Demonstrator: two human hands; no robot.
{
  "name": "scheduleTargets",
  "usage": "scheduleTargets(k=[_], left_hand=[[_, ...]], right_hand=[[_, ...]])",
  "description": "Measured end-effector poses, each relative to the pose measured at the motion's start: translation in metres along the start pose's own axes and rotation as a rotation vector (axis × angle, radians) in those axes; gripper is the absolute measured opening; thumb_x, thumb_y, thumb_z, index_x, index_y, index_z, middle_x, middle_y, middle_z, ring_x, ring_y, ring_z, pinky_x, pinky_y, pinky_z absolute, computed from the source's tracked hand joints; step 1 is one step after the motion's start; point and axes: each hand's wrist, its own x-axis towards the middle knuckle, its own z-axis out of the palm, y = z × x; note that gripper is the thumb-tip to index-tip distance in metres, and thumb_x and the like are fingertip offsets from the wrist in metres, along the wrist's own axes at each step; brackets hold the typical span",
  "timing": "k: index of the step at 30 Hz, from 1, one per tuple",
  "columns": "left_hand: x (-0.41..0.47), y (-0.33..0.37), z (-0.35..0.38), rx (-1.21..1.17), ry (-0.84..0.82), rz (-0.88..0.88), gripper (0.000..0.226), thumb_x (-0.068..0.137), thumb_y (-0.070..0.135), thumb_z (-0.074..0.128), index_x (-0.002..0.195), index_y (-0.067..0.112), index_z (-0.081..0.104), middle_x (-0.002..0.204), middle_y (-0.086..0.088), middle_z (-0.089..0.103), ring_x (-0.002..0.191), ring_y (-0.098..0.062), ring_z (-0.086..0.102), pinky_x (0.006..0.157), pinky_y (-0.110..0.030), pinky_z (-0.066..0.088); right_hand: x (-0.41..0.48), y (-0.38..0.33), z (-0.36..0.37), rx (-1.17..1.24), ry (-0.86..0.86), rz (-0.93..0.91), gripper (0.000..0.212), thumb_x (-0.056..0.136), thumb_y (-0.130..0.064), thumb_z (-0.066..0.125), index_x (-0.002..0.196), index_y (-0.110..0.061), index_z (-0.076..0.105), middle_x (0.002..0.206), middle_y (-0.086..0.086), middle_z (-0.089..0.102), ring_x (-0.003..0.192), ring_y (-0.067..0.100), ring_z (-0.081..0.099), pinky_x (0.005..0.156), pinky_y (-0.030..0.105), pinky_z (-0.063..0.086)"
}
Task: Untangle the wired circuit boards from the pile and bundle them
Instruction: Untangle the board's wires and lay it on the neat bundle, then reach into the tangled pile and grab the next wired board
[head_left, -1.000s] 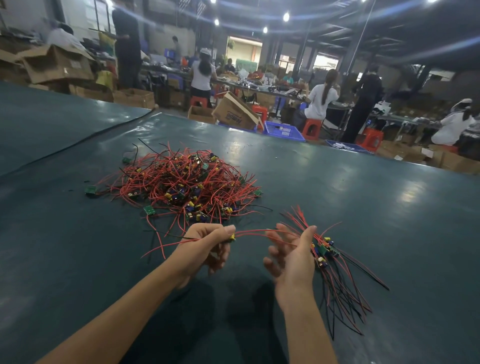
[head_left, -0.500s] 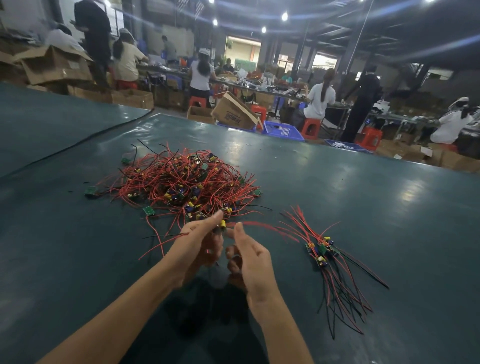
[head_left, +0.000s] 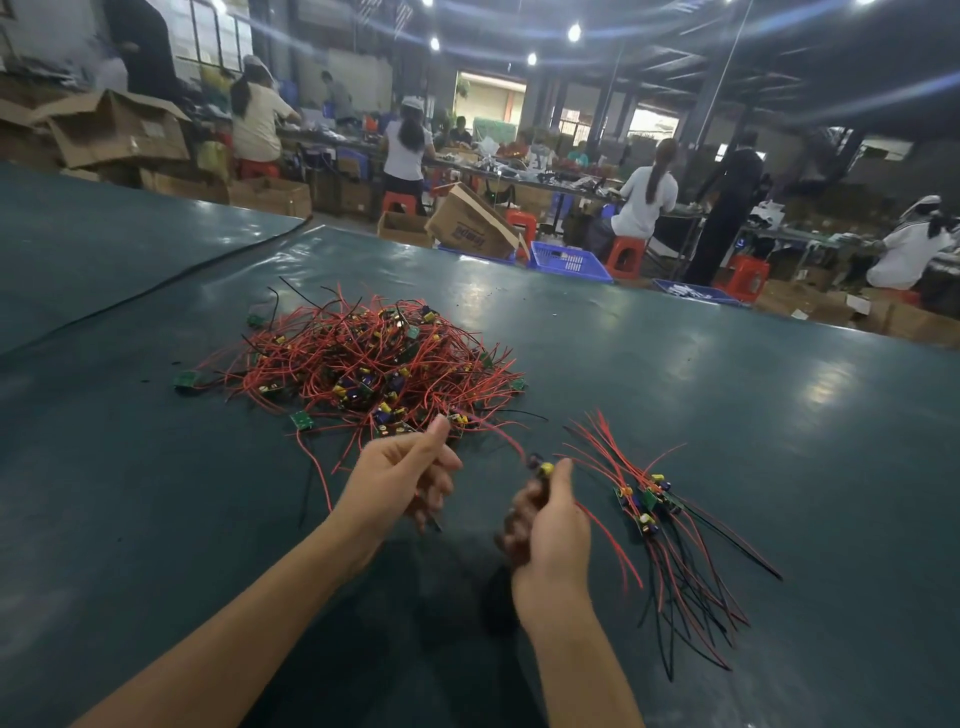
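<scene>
The right hand (head_left: 550, 525) pinches a small board (head_left: 545, 469) (yellow capacitor on top); its red wire (head_left: 501, 439) arcs to the left hand (head_left: 400, 478), which grips it beside the tangled pile (head_left: 363, 358).

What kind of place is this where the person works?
Probably an electronics assembly workshop or small factory. A pile of wired circuit boards lies on a big green table, people sit on red stools at long benches behind, and cardboard boxes and a blue crate stand around.

A single head-worn wide-angle view looks forward and down, close over the hands (head_left: 467, 499) and surface (head_left: 675, 395), workshop behind.
</scene>
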Motion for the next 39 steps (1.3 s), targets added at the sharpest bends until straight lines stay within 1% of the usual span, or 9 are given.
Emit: scheduleTargets(k=[6,9,17,21,24,28,31,34,39], left_hand=[[0.012,-0.011,-0.03,0.512,0.349,0.417,0.032,0.089,0.039,0.06,0.076,0.01,0.067,0.067,-0.007,0.063,0.059,-0.022,0.056,0.056,-0.035,0.047],[0.019,-0.019,-0.044,0.834,0.422,0.478,0.011,0.088,0.021,0.069,0.091,0.011,0.071,0.102,-0.003,0.065,0.096,-0.022,0.059,0.088,-0.034,0.044],[0.028,-0.029,-0.075,1.401,0.357,-0.079,0.045,0.094,0.053,0.043,0.134,0.033,0.052,0.156,-0.013,0.031,0.139,-0.03,0.034,0.113,-0.046,0.02],[0.029,-0.029,-0.076,1.386,0.336,-0.052,0.035,0.095,0.04,0.05,0.121,0.022,0.064,0.148,-0.015,0.042,0.127,-0.032,0.05,0.103,-0.046,0.035],[0.029,-0.028,-0.074,1.116,0.421,0.148,0.028,0.094,0.03,0.058,0.084,0.007,0.073,0.104,-0.012,0.066,0.093,-0.03,0.062,0.081,-0.04,0.049],[0.029,-0.026,-0.074,0.99,0.492,0.222,0.027,0.093,0.027,0.061,0.076,0.008,0.069,0.078,-0.006,0.062,0.073,-0.024,0.059,0.068,-0.032,0.043],[0.028,-0.025,-0.077,1.097,0.521,0.263,0.01,0.087,0.02,0.067,0.089,0.011,0.071,0.09,-0.007,0.065,0.085,-0.031,0.062,0.076,-0.04,0.048],[0.028,-0.027,-0.08,1.291,0.499,0.087,0.032,0.086,0.035,0.067,0.115,0.021,0.066,0.115,-0.006,0.063,0.108,-0.033,0.056,0.091,-0.047,0.04],[0.029,-0.027,-0.082,1.269,0.524,0.096,0.029,0.086,0.034,0.065,0.113,0.024,0.067,0.106,-0.002,0.068,0.102,-0.026,0.061,0.094,-0.044,0.036]], right_hand=[[0.019,-0.022,-0.031,0.43,0.093,0.081,0.049,0.104,-0.05,0.031,0.069,-0.019,0.047,0.042,-0.007,0.032,0.03,0.008,0.024,0.033,0.013,0.022],[0.025,-0.024,-0.041,0.493,0.126,0.064,0.05,0.103,-0.053,0.029,0.081,-0.018,0.058,0.05,-0.003,0.04,0.033,0.01,0.026,0.036,0.013,0.025],[0.026,-0.024,-0.042,0.414,0.22,0.015,0.031,0.103,-0.045,0.039,0.12,-0.023,0.052,0.069,0.0,0.053,0.04,0.01,0.03,0.037,0.016,0.028],[0.028,-0.023,-0.04,0.395,0.211,0.029,0.023,0.102,-0.041,0.043,0.105,-0.023,0.057,0.069,-0.001,0.05,0.038,0.009,0.031,0.036,0.015,0.028],[0.029,-0.022,-0.04,0.392,0.199,0.029,0.022,0.102,-0.04,0.044,0.1,-0.023,0.057,0.068,-0.002,0.049,0.036,0.008,0.031,0.036,0.015,0.028],[0.029,-0.022,-0.04,0.379,0.189,0.038,0.023,0.101,-0.04,0.046,0.098,-0.021,0.059,0.067,-0.003,0.048,0.036,0.008,0.032,0.036,0.016,0.027],[0.028,-0.021,-0.04,0.373,0.184,0.038,0.024,0.101,-0.04,0.047,0.097,-0.02,0.059,0.065,-0.003,0.049,0.036,0.008,0.032,0.036,0.016,0.027],[0.028,-0.021,-0.04,0.375,0.183,0.038,0.024,0.101,-0.04,0.048,0.096,-0.019,0.061,0.065,-0.003,0.049,0.036,0.008,0.032,0.036,0.016,0.027],[0.028,-0.022,-0.038,0.36,0.181,0.042,0.025,0.1,-0.04,0.05,0.093,-0.02,0.062,0.065,-0.004,0.048,0.038,0.008,0.032,0.037,0.016,0.027]])
